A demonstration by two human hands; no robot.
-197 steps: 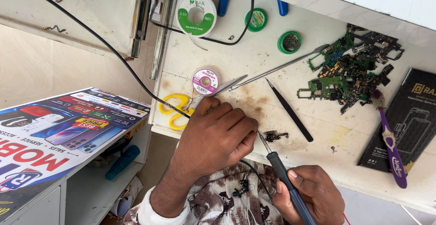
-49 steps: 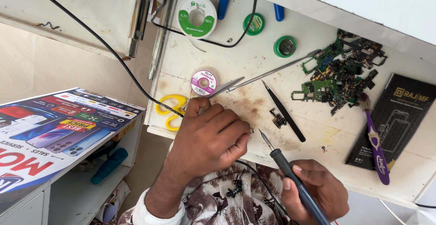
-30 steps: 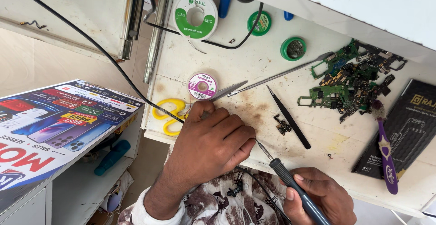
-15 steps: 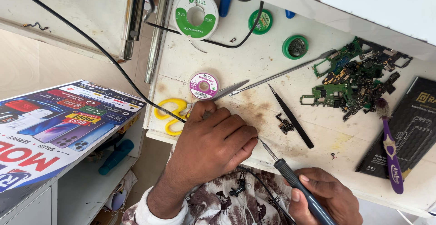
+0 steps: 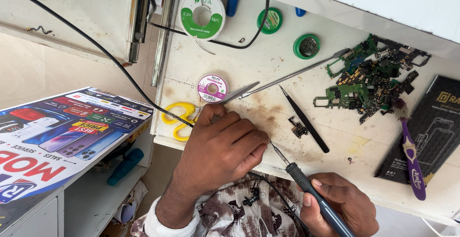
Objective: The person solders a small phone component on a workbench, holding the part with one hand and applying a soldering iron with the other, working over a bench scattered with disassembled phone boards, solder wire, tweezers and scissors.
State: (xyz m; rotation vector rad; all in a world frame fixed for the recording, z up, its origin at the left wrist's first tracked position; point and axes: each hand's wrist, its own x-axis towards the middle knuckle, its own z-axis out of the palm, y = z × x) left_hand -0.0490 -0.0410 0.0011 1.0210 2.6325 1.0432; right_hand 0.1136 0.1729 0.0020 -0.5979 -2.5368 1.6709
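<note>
Two hands are at the near edge of the surface [image 5: 287,69]. My right hand [image 5: 338,208] has its grip closed around the iron [image 5: 306,189], whose tip sits just beside the fingertips of my left hand [image 5: 223,146]. My left hand lies curled, palm down, on the stained patch of the surface; whatever it pins is hidden beneath it, so I cannot tell if that grip holds anything. Just beyond my left knuckles lie the yellow scissors [image 5: 179,117] and a pink wick spool [image 5: 212,87]. Near the iron tip are a small board [image 5: 299,128] and black tweezers [image 5: 304,119]. Farther off sit a heap of boards [image 5: 371,81], a purple brush [image 5: 412,155], and a green solder reel [image 5: 202,14].
</note>
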